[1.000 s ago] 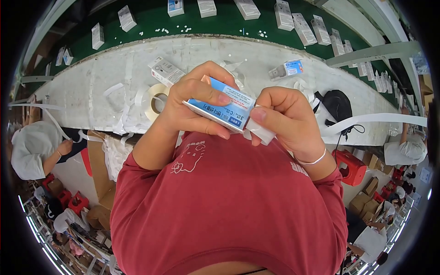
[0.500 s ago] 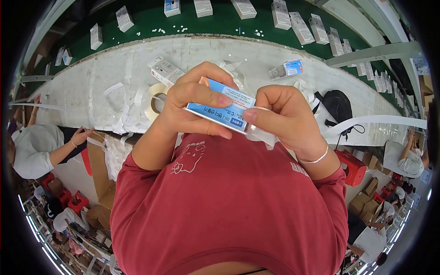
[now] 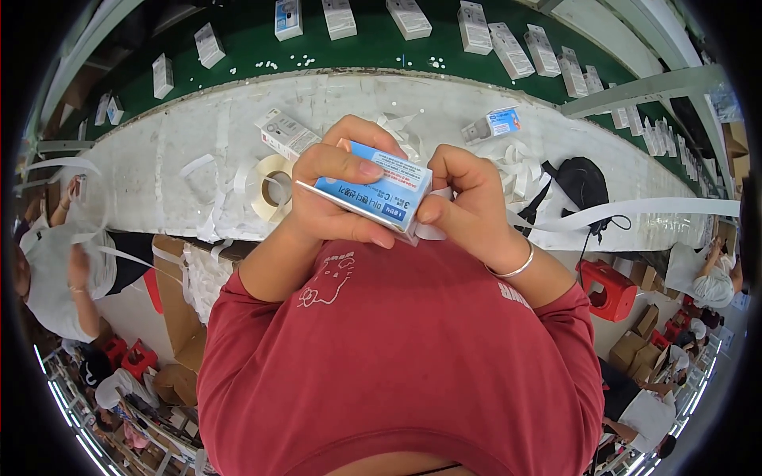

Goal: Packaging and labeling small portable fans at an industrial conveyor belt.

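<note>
My left hand (image 3: pixel 337 178) is wrapped round a small blue and white carton (image 3: pixel 373 184), fingers over the printed face and thumb along its near side. The carton is tilted in front of my chest, above the table's near edge. At its right end my right hand (image 3: pixel 472 202) has finger and thumb closed on a thin whitish piece (image 3: pixel 431 232). I cannot tell whether that piece is an end flap or loose film. Past my left hand a white box (image 3: pixel 286 133) lies on the table, with a roll of pale tape (image 3: pixel 271 188) nearer me.
A clear-and-blue pack (image 3: pixel 492 124) lies on the table (image 3: pixel 349 94) at right, near white strips (image 3: pixel 520 170) and a black bag (image 3: pixel 583 186). Upright boxes (image 3: pixel 475 30) stand on the green belt (image 3: pixel 369 59) behind. A co-worker (image 3: pixel 67 270) is at left, beside a carton of white scraps (image 3: pixel 205 274).
The carton has turned slightly, showing more of its right end. My right hand has shifted left and rolled along that end. Boxes on the belt have moved slightly left.
</note>
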The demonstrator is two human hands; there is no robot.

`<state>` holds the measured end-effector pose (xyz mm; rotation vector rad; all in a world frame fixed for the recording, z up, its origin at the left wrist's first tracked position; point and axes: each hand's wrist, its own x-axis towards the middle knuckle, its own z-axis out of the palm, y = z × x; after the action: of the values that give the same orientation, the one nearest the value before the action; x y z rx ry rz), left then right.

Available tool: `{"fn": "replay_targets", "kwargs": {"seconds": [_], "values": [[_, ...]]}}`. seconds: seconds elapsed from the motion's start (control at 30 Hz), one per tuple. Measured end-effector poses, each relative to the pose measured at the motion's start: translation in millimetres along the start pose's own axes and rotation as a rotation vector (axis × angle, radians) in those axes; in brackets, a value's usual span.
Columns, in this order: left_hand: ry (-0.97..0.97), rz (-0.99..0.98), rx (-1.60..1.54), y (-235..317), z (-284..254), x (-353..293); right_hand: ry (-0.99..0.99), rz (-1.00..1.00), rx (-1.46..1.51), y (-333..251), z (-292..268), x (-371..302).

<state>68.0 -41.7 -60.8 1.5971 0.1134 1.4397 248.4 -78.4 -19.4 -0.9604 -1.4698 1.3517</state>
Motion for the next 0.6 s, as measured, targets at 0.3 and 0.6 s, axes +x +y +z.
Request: {"fn": "replay_targets", "kwargs": {"seconds": [0.3,0.6], "values": [[0.612,-0.488,-0.009,-37.9,-46.9,30.5,0.033,0.295,-0.141,6.0,-41.0,9.8],[0.264,-0.909,1.512,-286.2,-170.3,172.3,0.237,0.508,-0.173,32.8,-109.2,28.2]]}}
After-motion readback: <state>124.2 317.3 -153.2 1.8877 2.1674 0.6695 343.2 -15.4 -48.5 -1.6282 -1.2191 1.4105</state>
